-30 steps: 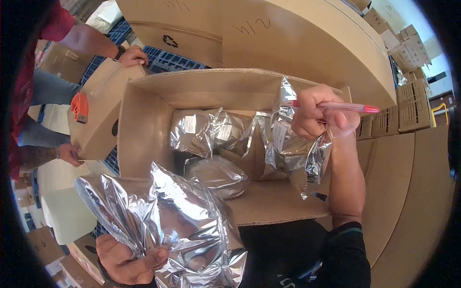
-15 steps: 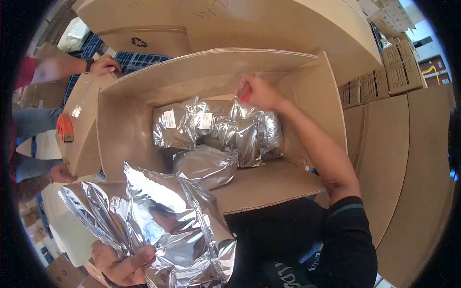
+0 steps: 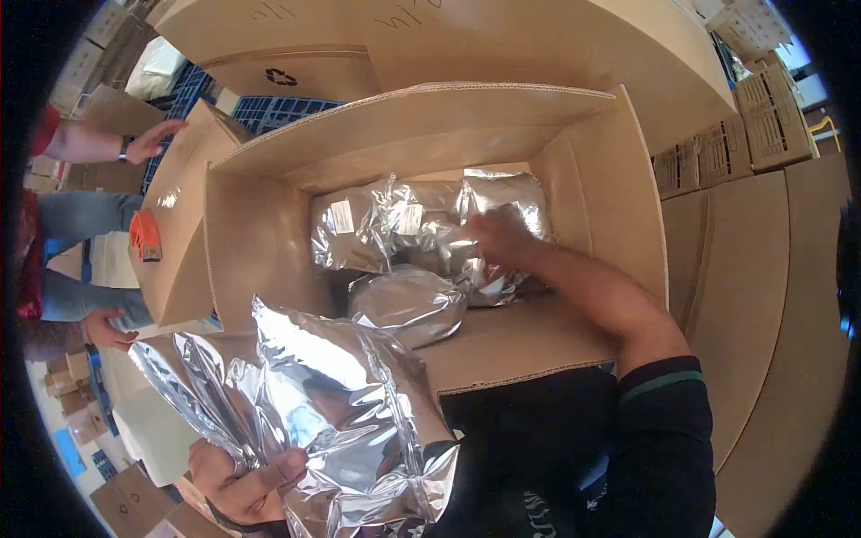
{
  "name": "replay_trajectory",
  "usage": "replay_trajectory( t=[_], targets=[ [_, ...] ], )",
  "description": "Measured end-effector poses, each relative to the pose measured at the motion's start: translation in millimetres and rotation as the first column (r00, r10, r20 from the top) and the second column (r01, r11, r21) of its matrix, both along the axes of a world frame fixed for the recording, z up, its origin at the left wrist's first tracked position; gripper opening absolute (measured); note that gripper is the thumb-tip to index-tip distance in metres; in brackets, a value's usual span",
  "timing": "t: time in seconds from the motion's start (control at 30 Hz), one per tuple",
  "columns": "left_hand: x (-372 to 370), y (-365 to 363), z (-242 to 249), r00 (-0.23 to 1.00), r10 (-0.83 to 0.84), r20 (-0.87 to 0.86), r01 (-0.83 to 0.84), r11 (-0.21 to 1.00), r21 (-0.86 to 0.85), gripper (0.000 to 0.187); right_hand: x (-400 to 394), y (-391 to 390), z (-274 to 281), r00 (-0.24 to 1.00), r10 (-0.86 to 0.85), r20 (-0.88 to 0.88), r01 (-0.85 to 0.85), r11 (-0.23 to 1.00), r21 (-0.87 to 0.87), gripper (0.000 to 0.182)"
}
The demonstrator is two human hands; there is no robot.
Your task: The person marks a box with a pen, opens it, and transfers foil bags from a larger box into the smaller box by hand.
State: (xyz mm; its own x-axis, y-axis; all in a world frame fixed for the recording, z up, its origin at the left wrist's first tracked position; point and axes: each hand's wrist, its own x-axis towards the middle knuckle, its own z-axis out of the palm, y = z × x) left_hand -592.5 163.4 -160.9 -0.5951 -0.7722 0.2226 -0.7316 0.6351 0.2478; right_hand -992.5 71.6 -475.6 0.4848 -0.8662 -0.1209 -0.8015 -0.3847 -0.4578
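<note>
Right hand (image 3: 499,237) reaches into box (image 3: 269,260), pressing foil bags (image 3: 421,224).

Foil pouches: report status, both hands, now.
Left hand grips a bunch of foil pouches outside the open box. Right hand inside it, on the packed pouches. Co-worker's hand on the neighbouring box.

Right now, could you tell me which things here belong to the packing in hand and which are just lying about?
In hand:
- left hand gripping foil bags
- right hand down among the foil pouches in the box
- open carton

Lying about:
- orange tape dispenser
- neighbouring box under another person's hand
- stacked cartons
</note>
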Motion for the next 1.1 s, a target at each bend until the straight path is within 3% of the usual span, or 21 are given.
replay_trajectory(
  t=[0.03, 0.1, 0.13, 0.2, 0.27, 0.33, 0.4, 0.47, 0.53, 0.57, 0.6, 0.67, 0.7, 0.77, 0.83, 0.87, 0.9, 0.97, 1.0, 1.07, 1.1],
  targets=[
    [-4, 2, 5, 0.998, 0.048, 0.045, -0.048, 0.999, -0.006, 0.042, -10, -8, -3, 0.992, -0.116, -0.056, 0.124, 0.977, 0.171, 0.035],
    [-6, 5, 5, 0.995, 0.083, 0.06, -0.081, 0.996, -0.022, 0.038, -14, -7, -16, 0.963, -0.21, -0.167, 0.218, 0.975, 0.032, 0.03],
    [-6, 6, 4, 0.992, 0.109, 0.069, -0.107, 0.994, -0.028, 0.035, -7, -2, -24, 0.956, -0.217, -0.195, 0.162, 0.95, -0.265, 0.028],
    [-13, 0, 1, 0.991, 0.124, 0.053, -0.12, 0.99, -0.074, 0.039, 17, -17, 17, 0.978, -0.199, 0.055, 0.205, 0.904, -0.375, 0.031],
    [-23, -4, 10, 0.988, 0.149, 0.041, -0.149, 0.989, -0.017, 0.037, 56, -38, 65, 0.773, -0.264, 0.576, 0.32, 0.947, 0.005, 0.032],
    [-25, -10, 13, 0.982, 0.175, 0.077, -0.174, 0.985, -0.021, 0.035, 98, -42, 130, 0.434, -0.312, 0.845, 0.142, 0.95, 0.278, 0.036],
    [-24, -9, 8, 0.985, 0.174, -0.011, -0.175, 0.984, -0.043, 0.033, 133, -18, 156, 0.272, -0.393, 0.879, -0.244, 0.855, 0.457, 0.04],
    [-25, -11, 6, 0.976, 0.218, -0.019, -0.219, 0.976, -0.015, 0.035, 145, 7, 180, 0.541, -0.501, 0.675, -0.357, 0.591, 0.724, 0.04],
    [-24, -8, 2, 0.962, 0.26, -0.083, -0.262, 0.965, -0.024, 0.033, 147, 11, 181, 0.303, -0.548, 0.779, -0.44, 0.645, 0.625, 0.045],
    [-20, -5, -3, 0.946, 0.285, -0.154, -0.291, 0.956, -0.023, 0.028, 153, 13, 175, 0.213, -0.542, 0.813, -0.347, 0.736, 0.581, 0.048],
    [-22, -5, -1, 0.94, 0.296, -0.171, -0.31, 0.949, -0.063, 0.021, 150, 12, 173, 0.213, -0.548, 0.809, -0.314, 0.746, 0.588, 0.048],
    [-7, 4, -6, 0.933, 0.306, -0.189, -0.33, 0.937, -0.115, 0.014, 140, 7, 183, 0.121, -0.655, 0.745, -0.194, 0.721, 0.665, 0.046],
    [0, 3, -4, 0.925, 0.303, -0.227, -0.32, 0.947, -0.038, 0.015, 130, 2, 195, 0.102, -0.707, 0.7, -0.098, 0.693, 0.714, 0.037],
    [2, 6, -13, 0.903, 0.344, -0.256, -0.377, 0.922, -0.092, 0.013, 114, -16, 148, -0.084, -0.616, 0.783, -0.039, 0.788, 0.615, 0.031],
    [1, 5, -16, 0.834, 0.422, -0.356, -0.477, 0.875, -0.081, 0.01, 90, -33, 123, -0.139, -0.702, 0.698, 0.288, 0.646, 0.707, 0.029],
    [0, 5, -15, 0.835, 0.418, -0.359, -0.477, 0.874, -0.091, 0.01, 73, -39, 117, -0.075, -0.725, 0.685, 0.427, 0.597, 0.679, 0.023],
    [-1, 4, -15, 0.87, 0.368, -0.328, -0.432, 0.89, -0.146, 0.01, 53, -52, 22, 0.274, -0.599, 0.752, 0.806, 0.57, 0.161, 0.017],
    [0, 1, -15, 0.905, 0.302, -0.299, -0.371, 0.905, -0.209, 0.011, 37, -37, 13, 0.204, -0.885, 0.418, 0.884, 0.35, 0.31, 0.019],
    [7, 4, -14, 0.904, 0.303, -0.301, -0.363, 0.916, -0.171, 0.011, 29, -31, -3, 0.196, -0.884, 0.424, 0.889, 0.343, 0.304, 0.019],
    [13, 4, -16, 0.904, 0.304, -0.301, -0.353, 0.927, -0.126, 0.012, 29, -25, -1, 0.448, -0.763, 0.466, 0.789, 0.583, 0.195, 0.018],
    [14, 4, -18, 0.856, 0.34, -0.389, -0.391, 0.919, -0.058, 0.015, 24, -24, 0, 0.442, -0.807, 0.392, 0.753, 0.571, 0.327, 0.028]
  ],
)
